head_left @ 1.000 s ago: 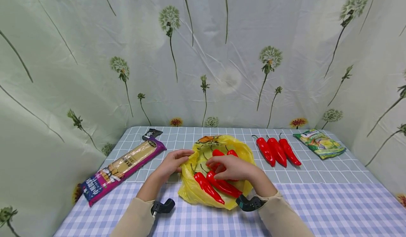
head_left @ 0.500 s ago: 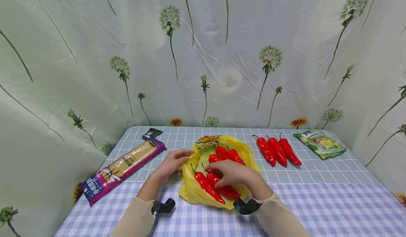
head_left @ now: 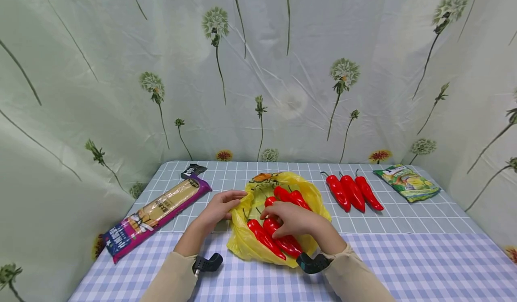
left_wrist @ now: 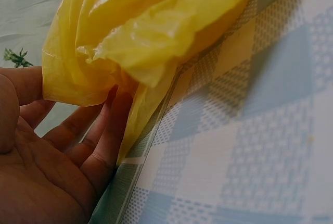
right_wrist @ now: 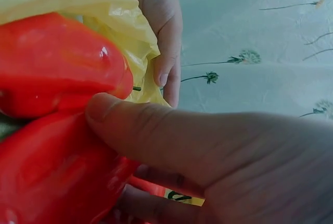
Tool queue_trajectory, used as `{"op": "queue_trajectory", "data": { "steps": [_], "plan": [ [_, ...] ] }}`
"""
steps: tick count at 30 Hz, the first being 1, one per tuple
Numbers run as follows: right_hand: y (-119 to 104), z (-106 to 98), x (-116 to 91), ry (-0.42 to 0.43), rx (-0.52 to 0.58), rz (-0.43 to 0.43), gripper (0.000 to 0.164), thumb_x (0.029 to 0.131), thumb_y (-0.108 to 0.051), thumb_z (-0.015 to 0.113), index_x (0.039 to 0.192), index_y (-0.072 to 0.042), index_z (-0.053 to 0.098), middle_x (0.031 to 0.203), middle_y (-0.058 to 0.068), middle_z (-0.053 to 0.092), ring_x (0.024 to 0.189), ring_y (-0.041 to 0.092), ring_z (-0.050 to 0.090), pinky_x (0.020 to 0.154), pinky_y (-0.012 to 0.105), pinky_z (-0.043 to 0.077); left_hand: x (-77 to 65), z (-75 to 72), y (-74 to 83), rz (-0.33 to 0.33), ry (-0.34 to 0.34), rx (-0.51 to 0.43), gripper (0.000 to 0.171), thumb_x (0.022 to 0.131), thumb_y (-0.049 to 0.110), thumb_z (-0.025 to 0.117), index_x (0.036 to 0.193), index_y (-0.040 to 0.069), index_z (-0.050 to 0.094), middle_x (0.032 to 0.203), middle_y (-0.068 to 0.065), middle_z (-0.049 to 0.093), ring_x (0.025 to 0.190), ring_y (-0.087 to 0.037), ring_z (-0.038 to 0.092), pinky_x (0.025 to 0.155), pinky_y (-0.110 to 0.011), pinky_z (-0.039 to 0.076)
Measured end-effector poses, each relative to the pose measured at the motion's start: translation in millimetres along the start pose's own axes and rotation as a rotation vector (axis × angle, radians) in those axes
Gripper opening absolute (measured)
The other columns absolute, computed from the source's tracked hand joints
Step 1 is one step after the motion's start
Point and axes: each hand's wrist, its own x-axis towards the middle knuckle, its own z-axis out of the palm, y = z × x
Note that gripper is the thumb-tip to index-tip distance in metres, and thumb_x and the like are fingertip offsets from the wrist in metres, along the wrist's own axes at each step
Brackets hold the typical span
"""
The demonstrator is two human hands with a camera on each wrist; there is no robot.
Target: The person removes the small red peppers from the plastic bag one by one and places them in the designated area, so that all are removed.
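Note:
A crumpled yellow plastic bag (head_left: 242,243) lies spread at the middle of the table, with several long red chili peppers in it. My left hand (head_left: 220,210) holds the bag's left rim; in the left wrist view the thumb and fingers have the yellow film (left_wrist: 78,78) between them. Inside the bag, my right hand (head_left: 296,221) grips a red chili pepper (head_left: 288,243) near its stem end. The right wrist view shows the thumb on top of this pepper (right_wrist: 62,156), the fingers beneath it. Another chili pepper (head_left: 262,237) lies just left of it.
Three red chili peppers (head_left: 353,193) lie side by side behind the bag's right. A green snack packet (head_left: 408,183) is at the far right. On the left lie a long purple packet (head_left: 157,216) and a small black packet (head_left: 194,170). A patterned curtain (head_left: 291,68) hangs behind.
My right hand has moved slightly left and toward me, onto the front pepper, which has shifted a little left. Peppers farther back in the bag show more now. The left hand has kept still.

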Motion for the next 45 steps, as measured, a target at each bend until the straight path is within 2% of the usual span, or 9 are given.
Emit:
{"op": "queue_trajectory", "data": {
  "steps": [5, 12, 18, 23, 29, 34, 40, 45],
  "plan": [
    [0.3, -2.0, -0.9, 0.021, 0.000, -0.025, 0.047, 0.082, -0.019, 0.081, 0.126, -0.024, 0.064, 0.121, -0.006, 0.063, 0.110, 0.014, 0.054, 0.093, 0.034, 0.055, 0.4, -0.3, -0.2, 0.000, -0.007, -0.002, 0.033, 0.102, 0.018, 0.053, 0.133, 0.014, 0.063, 0.134, -0.011, 0.065, 0.095, -0.012, 0.065, 0.075, -0.024, 0.055],
    [0.0, -8.4, -4.0, 0.040, 0.096, -0.020, 0.056, 0.082, -0.010, 0.077, 0.134, -0.024, 0.060, 0.131, -0.002, 0.059, 0.122, 0.022, 0.052, 0.090, 0.044, 0.058, 0.1, -0.4, -0.1, 0.011, -0.013, 0.000, 0.033, 0.102, 0.018, 0.053, 0.134, 0.013, 0.062, 0.134, -0.012, 0.065, 0.095, -0.012, 0.065, 0.076, -0.024, 0.056],
    [1.3, -15.7, -8.6, 0.124, 0.137, -0.038, 0.054, 0.088, -0.010, 0.072, 0.137, -0.022, 0.057, 0.132, 0.000, 0.059, 0.120, 0.022, 0.054, 0.093, 0.045, 0.056, 0.1, -0.8, -1.0, 0.014, -0.017, 0.002, 0.033, 0.103, 0.019, 0.053, 0.134, 0.013, 0.062, 0.136, -0.012, 0.064, 0.096, -0.012, 0.065, 0.077, -0.025, 0.056],
    [3.5, -23.2, -12.8, 0.200, 0.145, -0.086, 0.051, 0.090, -0.009, 0.069, 0.139, -0.020, 0.055, 0.136, 0.003, 0.058, 0.123, 0.025, 0.053, 0.099, 0.050, 0.053, 0.2, -0.7, -0.8, 0.015, -0.022, 0.001, 0.034, 0.103, 0.020, 0.053, 0.135, 0.013, 0.061, 0.136, -0.013, 0.063, 0.095, -0.012, 0.065, 0.077, -0.024, 0.056],
    [9.0, -31.1, -17.5, 0.263, 0.160, -0.101, 0.049, 0.092, -0.010, 0.068, 0.137, -0.024, 0.056, 0.136, 0.003, 0.058, 0.119, 0.025, 0.055, 0.091, 0.043, 0.058, -0.3, 0.6, -1.0, 0.010, -0.003, 0.002, 0.033, 0.103, 0.019, 0.053, 0.133, 0.013, 0.062, 0.134, -0.012, 0.065, 0.095, -0.012, 0.065, 0.077, -0.025, 0.056],
    [12.5, -40.1, -22.9, 0.328, 0.168, -0.111, 0.050, 0.092, -0.008, 0.065, 0.139, -0.021, 0.054, 0.136, 0.005, 0.058, 0.112, 0.026, 0.057, 0.086, 0.038, 0.059, -0.2, 0.2, -3.0, 0.025, -0.016, 0.000, 0.034, 0.102, 0.018, 0.053, 0.135, 0.011, 0.061, 0.135, -0.014, 0.064, 0.094, -0.011, 0.066, 0.076, -0.024, 0.056],
    [19.3, -51.4, -30.8, 0.393, 0.200, -0.080, 0.056, 0.090, -0.002, 0.062, 0.142, -0.020, 0.050, 0.138, 0.010, 0.055, 0.118, 0.032, 0.056, 0.081, 0.037, 0.061, -0.7, 0.0, -2.5, 0.029, -0.022, 0.002, 0.034, 0.103, 0.019, 0.052, 0.135, 0.011, 0.061, 0.135, -0.014, 0.064, 0.094, -0.011, 0.065, 0.076, -0.024, 0.055],
    [27.4, -58.5, -36.8, 0.434, 0.205, -0.065, 0.061, 0.087, 0.001, 0.061, 0.144, -0.017, 0.049, 0.139, 0.012, 0.053, 0.117, 0.032, 0.055, 0.084, 0.041, 0.060, -0.7, 0.4, -2.5, 0.025, -0.016, 0.001, 0.034, 0.103, 0.019, 0.053, 0.135, 0.011, 0.061, 0.134, -0.014, 0.064, 0.092, -0.011, 0.064, 0.074, -0.023, 0.054]
  ]
}}
